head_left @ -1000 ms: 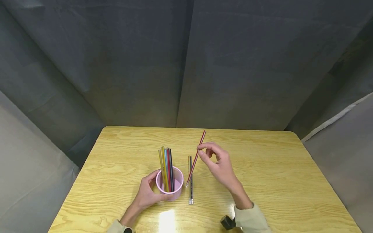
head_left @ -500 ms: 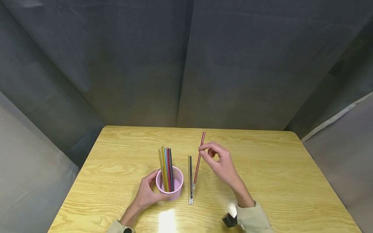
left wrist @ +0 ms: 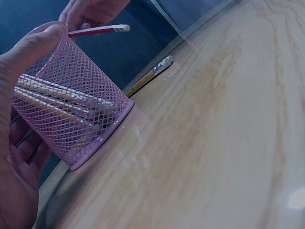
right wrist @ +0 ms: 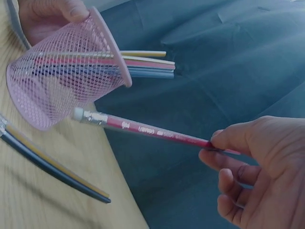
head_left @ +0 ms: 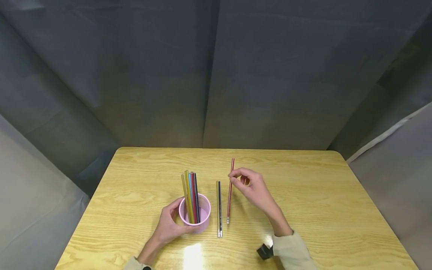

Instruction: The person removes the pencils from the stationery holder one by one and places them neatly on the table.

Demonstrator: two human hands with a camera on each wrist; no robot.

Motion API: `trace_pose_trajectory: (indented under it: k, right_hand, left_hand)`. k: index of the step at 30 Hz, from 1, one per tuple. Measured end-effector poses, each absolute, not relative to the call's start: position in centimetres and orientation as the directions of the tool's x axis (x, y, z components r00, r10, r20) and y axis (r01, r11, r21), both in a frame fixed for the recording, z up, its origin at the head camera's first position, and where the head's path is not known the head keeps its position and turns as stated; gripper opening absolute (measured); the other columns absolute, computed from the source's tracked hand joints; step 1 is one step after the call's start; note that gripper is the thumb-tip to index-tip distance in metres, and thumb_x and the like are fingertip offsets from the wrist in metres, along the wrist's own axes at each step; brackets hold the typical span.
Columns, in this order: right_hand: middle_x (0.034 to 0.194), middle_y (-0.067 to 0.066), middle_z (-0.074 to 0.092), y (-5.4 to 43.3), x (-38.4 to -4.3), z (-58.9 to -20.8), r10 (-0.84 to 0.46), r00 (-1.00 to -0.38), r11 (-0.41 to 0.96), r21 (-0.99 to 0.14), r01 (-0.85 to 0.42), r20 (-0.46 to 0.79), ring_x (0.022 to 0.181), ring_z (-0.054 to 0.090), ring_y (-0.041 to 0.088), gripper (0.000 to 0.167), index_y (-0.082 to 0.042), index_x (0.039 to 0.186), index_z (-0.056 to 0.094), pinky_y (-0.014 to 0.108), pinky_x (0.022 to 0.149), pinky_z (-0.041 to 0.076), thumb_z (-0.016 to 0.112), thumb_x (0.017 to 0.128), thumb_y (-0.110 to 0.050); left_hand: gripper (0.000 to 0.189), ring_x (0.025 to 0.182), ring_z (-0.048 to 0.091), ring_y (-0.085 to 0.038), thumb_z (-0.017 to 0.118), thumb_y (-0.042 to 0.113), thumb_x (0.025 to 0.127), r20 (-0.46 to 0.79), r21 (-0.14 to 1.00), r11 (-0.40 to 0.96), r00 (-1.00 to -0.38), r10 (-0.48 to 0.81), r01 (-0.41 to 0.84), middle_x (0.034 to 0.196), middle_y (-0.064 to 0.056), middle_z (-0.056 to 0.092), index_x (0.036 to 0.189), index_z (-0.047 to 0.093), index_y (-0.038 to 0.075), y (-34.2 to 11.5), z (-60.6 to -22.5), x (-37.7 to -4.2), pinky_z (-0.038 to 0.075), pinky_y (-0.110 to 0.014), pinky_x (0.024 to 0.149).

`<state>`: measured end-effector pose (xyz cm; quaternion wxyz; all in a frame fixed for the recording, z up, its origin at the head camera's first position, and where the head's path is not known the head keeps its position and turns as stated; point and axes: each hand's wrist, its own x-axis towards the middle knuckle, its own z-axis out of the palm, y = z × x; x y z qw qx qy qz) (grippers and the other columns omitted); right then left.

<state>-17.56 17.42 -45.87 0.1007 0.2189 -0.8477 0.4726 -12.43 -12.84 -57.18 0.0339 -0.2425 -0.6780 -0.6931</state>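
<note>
My left hand (head_left: 170, 224) grips the side of a pink mesh pencil cup (left wrist: 90, 90), its thumb at the rim. Several pencils (head_left: 191, 198) in yellow, blue, red and black lean inside the cup toward its left. Between thumb and forefinger, my right hand (head_left: 253, 187) pinches a red pencil (right wrist: 152, 131), the eraser end pointing down and toward me. In the head view this pencil is right of two pencils, a yellow one (head_left: 218, 210) and a dark one (head_left: 220, 210), lying side by side on the table.
The wooden table (head_left: 320, 210) has a back edge close to a dark grey curtain (head_left: 162, 75). Lighter cloth hangs at both sides. A black wrist device (head_left: 264, 251) sits by the right sleeve.
The red pencil has swung from a slant across the two lying pencils to nearly parallel, right of them, its eraser end nearer me. The left hand keeps its grip on the cup.
</note>
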Motion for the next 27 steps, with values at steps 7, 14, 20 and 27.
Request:
trace_pose_trajectory:
  k: [7,14,20,27]
  right_hand:
    - [0.088,-0.002,0.071,17.2,-18.4,-47.8,-0.316,-0.919,0.515,-0.77,-0.375,0.236,0.065,0.053,0.014,0.01,-0.013,0.101,0.075,0.021,0.055,0.044,0.072,0.097,-0.004]
    - [0.088,0.004,0.07,16.7,-18.8,-49.6,-0.355,-0.927,0.537,-0.787,-0.304,0.116,0.063,0.05,0.012,0.009,-0.009,0.099,0.074,0.019,0.052,0.042,0.07,0.097,-0.001]
    - [0.09,0.005,0.071,16.6,-19.2,-50.6,-0.371,-0.925,0.543,-0.789,-0.288,0.082,0.065,0.053,0.01,0.009,-0.007,0.099,0.073,0.02,0.053,0.046,0.068,0.097,0.0]
    - [0.084,0.001,0.069,16.8,-19.3,-51.5,-0.357,-0.932,0.567,-0.779,-0.268,0.061,0.071,0.054,0.012,0.009,-0.007,0.097,0.074,0.02,0.06,0.047,0.068,0.097,0.0]
  left_hand:
    - [0.09,0.13,0.061,-0.018,0.095,-0.006,0.061,0.358,0.934,-0.087,-0.896,0.264,0.347,0.138,-0.021,0.065,0.143,0.058,0.0,-12.9,-57.2,-11.8,0.042,-0.026,0.118]
    - [0.09,0.13,0.061,-0.017,0.095,-0.008,0.061,0.371,0.928,-0.081,-0.892,0.259,0.362,0.138,-0.022,0.065,0.143,0.057,-0.002,-12.9,-57.4,-12.0,0.042,-0.026,0.118]
    - [0.092,0.131,0.061,-0.018,0.095,-0.008,0.06,0.373,0.928,-0.072,-0.892,0.258,0.367,0.14,-0.024,0.064,0.143,0.057,-0.003,-12.6,-57.2,-12.3,0.043,-0.026,0.117]
    - [0.093,0.132,0.06,-0.019,0.096,-0.007,0.061,0.386,0.921,-0.062,-0.883,0.268,0.384,0.141,-0.021,0.064,0.145,0.056,-0.002,-12.5,-57.2,-12.4,0.042,-0.026,0.118]
